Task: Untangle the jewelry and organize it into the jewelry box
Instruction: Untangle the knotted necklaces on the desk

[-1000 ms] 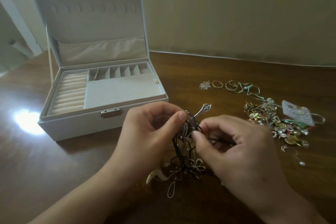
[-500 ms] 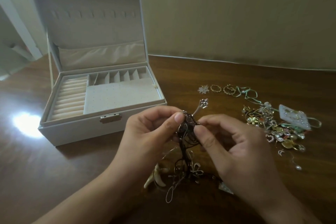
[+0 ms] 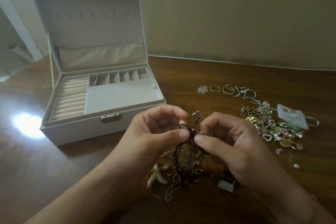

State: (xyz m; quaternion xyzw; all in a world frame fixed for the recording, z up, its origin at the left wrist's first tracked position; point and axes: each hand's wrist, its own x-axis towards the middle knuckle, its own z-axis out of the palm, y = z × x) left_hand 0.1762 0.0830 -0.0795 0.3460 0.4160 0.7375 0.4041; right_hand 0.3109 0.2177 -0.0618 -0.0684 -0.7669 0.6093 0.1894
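A tangled bundle of dark cords and small metal pendants (image 3: pixel 189 154) is held up over the near middle of the dark brown wooden table (image 3: pixel 209 72); its lower strands trail onto the tabletop. The top of the tangle is pinched by the left hand (image 3: pixel 160 132) between thumb and curled forefinger. Just beside it, a strand of the same tangle is pinched by the right hand (image 3: pixel 234 143), thumb tip against fingers. The two thumb tips are nearly touching across the cords.

An open white rectangular jewelry box (image 3: pixel 101 96) is placed toward the left of the table's far edge, lid upright. Inside are seen ring rolls on the left, a row of small compartments along the back, and a flat perforated panel in front.

Near the right edge, a loose heap of gold, pearl and coloured jewelry pieces (image 3: pixel 272 129) is spread out. A translucent white plastic card (image 3: pixel 292 115) lies against it. Beyond the heap, a row of gold hoop earrings (image 3: pixel 221 88) and a pale green ribbon (image 3: pixel 245 93) are laid out.
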